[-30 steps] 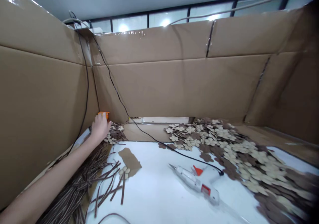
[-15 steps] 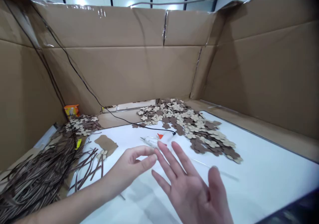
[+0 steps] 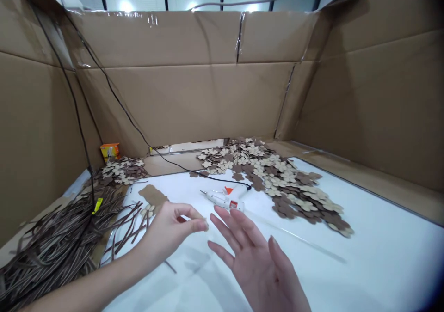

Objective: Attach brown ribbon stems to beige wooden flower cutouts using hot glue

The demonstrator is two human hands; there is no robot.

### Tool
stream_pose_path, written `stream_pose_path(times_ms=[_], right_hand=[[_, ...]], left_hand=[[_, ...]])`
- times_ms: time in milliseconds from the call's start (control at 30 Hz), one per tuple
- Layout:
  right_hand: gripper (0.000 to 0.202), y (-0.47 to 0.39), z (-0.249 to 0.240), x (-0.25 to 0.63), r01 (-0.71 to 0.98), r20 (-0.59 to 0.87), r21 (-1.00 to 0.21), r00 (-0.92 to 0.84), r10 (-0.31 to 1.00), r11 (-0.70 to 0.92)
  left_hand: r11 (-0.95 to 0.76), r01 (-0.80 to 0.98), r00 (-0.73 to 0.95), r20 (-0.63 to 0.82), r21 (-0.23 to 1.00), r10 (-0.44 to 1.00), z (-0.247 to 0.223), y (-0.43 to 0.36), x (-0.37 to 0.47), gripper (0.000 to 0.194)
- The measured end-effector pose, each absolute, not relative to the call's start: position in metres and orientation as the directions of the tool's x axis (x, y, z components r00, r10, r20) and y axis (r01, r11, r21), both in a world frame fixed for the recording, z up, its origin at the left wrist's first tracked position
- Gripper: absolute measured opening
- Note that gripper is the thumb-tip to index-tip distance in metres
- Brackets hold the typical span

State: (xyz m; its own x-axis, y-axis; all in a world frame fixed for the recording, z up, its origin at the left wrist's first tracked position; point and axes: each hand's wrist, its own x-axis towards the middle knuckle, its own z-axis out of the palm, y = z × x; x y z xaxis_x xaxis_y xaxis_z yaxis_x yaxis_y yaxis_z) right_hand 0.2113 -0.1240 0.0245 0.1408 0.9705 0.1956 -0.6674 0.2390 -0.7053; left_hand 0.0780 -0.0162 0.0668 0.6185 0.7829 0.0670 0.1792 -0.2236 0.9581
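My left hand (image 3: 183, 226) is closed in a pinch, thumb against fingertips, above the white sheet (image 3: 312, 279). What it holds, if anything, is too small to make out. Close beside it my right hand (image 3: 256, 261) is open, palm up, with fingers spread and nothing in it. Just beyond my fingers a white hot glue gun (image 3: 222, 200) with an orange trigger lies on its side, nozzle to the left. A long clear glue stick (image 3: 305, 242) extends from it to the right.
Brown and beige flower cutouts (image 3: 298, 189) spread at the back right, with a smaller heap (image 3: 125, 169) at the left. Brown strips (image 3: 58, 242) pile up at the left. A black cord (image 3: 132, 120) runs to the glue gun. Cardboard walls (image 3: 180, 99) enclose the table; an orange box (image 3: 110, 151) stands back left.
The view has shifted slightly, so the scene sits farther right. My left hand has drawn a little away from the right fingertips, staying pinched. My right hand has turned slightly and remains open.
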Motion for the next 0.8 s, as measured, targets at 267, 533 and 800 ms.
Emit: stream_pose_path(times_ms=[267, 533, 800], right_hand=[[0.035, -0.115, 0.02, 0.22, -0.618, 0.04, -0.776, 0.151, 0.988, 0.126], [0.048, -0.113, 0.02, 0.212, -0.589, 0.04, -0.807, 0.025, 0.999, 0.048], [0.068, -0.111, 0.017, 0.211, -0.556, 0.01, -0.831, -0.04, 0.999, -0.014]], left_hand=[[-0.768, 0.175, 0.534, 0.596, 0.617, 0.6, 0.08, -0.016, 0.065, 0.011], [-0.398, 0.175, 0.521, 0.258, 0.901, 0.813, 0.075, -0.011, 0.076, 0.015], [-0.466, 0.173, 0.693, 0.229, 0.868, 0.683, 0.07, -0.015, 0.077, 0.006]])
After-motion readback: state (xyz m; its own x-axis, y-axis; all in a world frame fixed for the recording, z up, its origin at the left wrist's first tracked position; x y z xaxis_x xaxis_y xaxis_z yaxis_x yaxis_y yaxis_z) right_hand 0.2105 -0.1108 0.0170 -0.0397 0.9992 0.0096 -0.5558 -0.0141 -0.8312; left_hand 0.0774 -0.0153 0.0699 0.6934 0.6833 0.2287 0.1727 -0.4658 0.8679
